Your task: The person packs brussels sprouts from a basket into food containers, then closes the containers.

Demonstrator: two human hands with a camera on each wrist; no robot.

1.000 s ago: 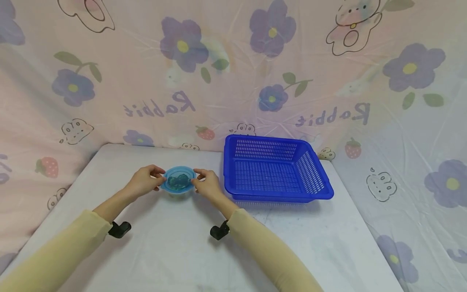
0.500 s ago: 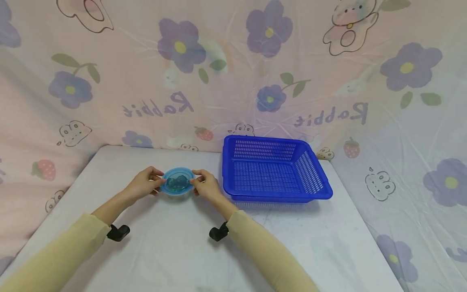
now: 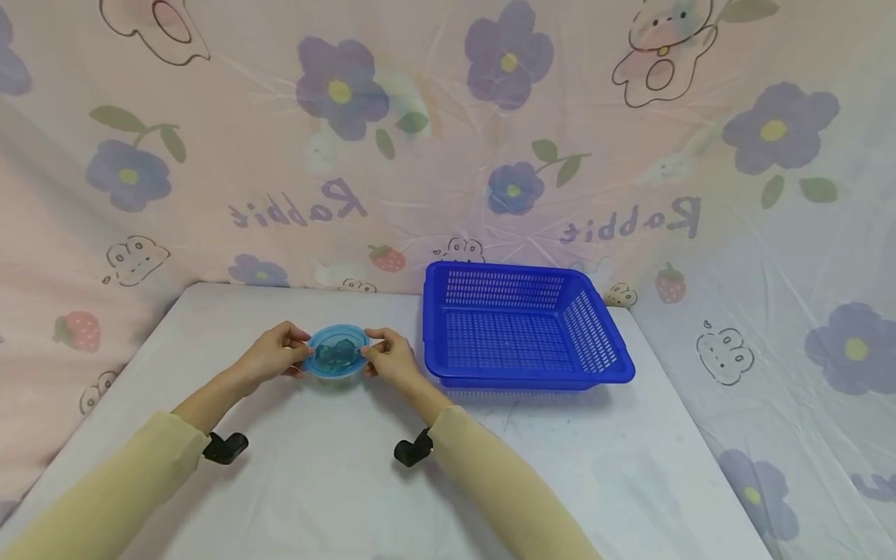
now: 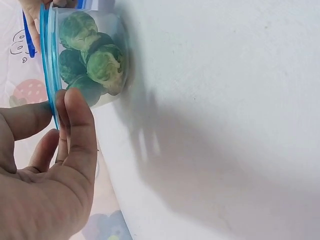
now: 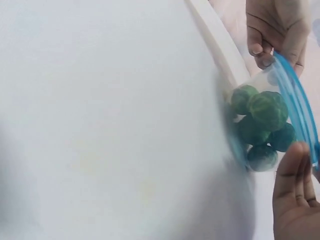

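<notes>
A round, clear plastic container with a blue lid (image 3: 338, 332) is at the left of the white table. Several green Brussels sprouts (image 4: 105, 69) show through its wall, and the lid lies over its top. On the left, my left hand (image 3: 274, 351) pinches the lid's rim between thumb and fingers, with its fingertips below the edge. Opposite it, my right hand (image 3: 392, 356) pinches the rim the same way. The right wrist view shows the container's clear side (image 5: 260, 82) with the sprouts inside. Whether its base touches the table I cannot tell for sure.
A blue plastic basket (image 3: 528, 383) with slotted walls stands right of the container, close to my right hand. The white table (image 3: 315, 482) ends at the back against a printed curtain (image 3: 434, 179) with flowers and rabbits.
The whole head view has shifted slightly left. Both hands keep their hold on the lid's rim, and the container shows no clear movement relative to the basket.
</notes>
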